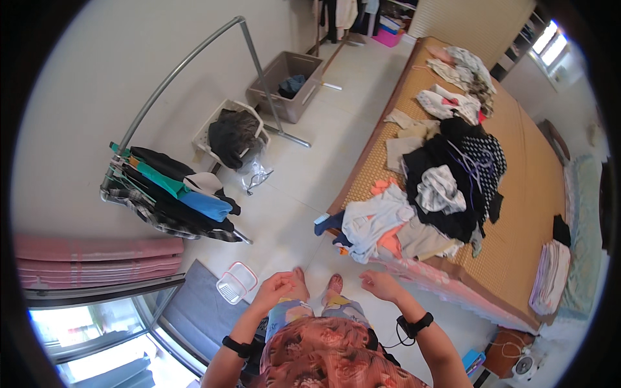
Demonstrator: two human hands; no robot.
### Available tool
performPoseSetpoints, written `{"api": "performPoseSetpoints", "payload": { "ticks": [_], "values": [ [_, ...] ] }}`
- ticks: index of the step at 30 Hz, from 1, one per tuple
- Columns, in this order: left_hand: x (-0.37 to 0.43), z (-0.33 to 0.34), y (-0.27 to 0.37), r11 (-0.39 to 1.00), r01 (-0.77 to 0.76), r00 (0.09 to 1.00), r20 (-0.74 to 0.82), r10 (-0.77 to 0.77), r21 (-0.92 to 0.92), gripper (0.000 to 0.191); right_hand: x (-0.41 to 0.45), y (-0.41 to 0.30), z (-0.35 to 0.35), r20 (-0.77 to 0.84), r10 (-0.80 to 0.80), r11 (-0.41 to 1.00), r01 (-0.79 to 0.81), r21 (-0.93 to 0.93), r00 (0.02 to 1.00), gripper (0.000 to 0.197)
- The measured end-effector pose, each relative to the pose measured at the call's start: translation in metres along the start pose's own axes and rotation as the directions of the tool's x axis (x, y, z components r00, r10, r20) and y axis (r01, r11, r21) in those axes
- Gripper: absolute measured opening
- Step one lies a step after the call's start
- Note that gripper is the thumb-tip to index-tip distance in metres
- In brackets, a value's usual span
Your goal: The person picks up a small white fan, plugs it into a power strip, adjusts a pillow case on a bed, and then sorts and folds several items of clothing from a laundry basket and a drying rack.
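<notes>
My left hand (pixel 275 289) hangs in front of my body with its fingers loosely bent and nothing in it. Level with it, my right hand (pixel 381 285) is likewise free, its fingers half curled. Closest to that hand is a pale shirt (pixel 373 218) at the near corner of the bed, lying over coral cloth (pixel 389 240). Behind it spreads a heap with black garments (pixel 419 160), a polka-dot piece (pixel 487 157) and a crumpled white printed cloth (pixel 439 189). A small white-and-pink plastic basket (pixel 236 282) stands on the floor beyond my left hand.
A metal clothes rack (pixel 179 60) at the left carries several garments on hangers, including a blue one (pixel 208 203). Behind it are a white laundry basket (pixel 201 140) with dark clothing and a brown bin (pixel 291 109). The bed mat (pixel 521 194) fills the right side.
</notes>
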State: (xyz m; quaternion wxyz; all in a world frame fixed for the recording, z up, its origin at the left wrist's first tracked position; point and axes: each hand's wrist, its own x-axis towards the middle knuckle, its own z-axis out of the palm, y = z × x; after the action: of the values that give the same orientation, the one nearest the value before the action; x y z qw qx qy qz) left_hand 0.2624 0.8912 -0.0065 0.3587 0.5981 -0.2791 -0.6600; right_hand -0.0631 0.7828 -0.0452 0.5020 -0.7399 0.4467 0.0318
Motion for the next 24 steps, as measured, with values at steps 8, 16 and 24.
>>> {"api": "performPoseSetpoints", "payload": {
  "ticks": [8, 16, 24],
  "values": [
    [0.088, -0.059, 0.039, 1.0, -0.026, 1.0, 0.007, 0.026, 0.003, 0.032, 0.102, -0.029, -0.036, 0.084, 0.051, 0.999, -0.049, -0.021, 0.995, 0.032],
    [0.187, -0.125, 0.135, 0.987, -0.15, 0.989, 0.026, 0.149, 0.062, 0.031, 0.221, -0.126, -0.098, 0.036, 0.003, 1.0, -0.004, 0.031, 0.999, 0.029],
    [0.27, -0.143, 0.176, 0.979, -0.201, 0.979, -0.03, 0.202, 0.028, 0.034, 0.293, -0.145, -0.175, 0.116, 0.023, 0.993, -0.037, 0.116, 0.993, 0.031]
  ]
}}
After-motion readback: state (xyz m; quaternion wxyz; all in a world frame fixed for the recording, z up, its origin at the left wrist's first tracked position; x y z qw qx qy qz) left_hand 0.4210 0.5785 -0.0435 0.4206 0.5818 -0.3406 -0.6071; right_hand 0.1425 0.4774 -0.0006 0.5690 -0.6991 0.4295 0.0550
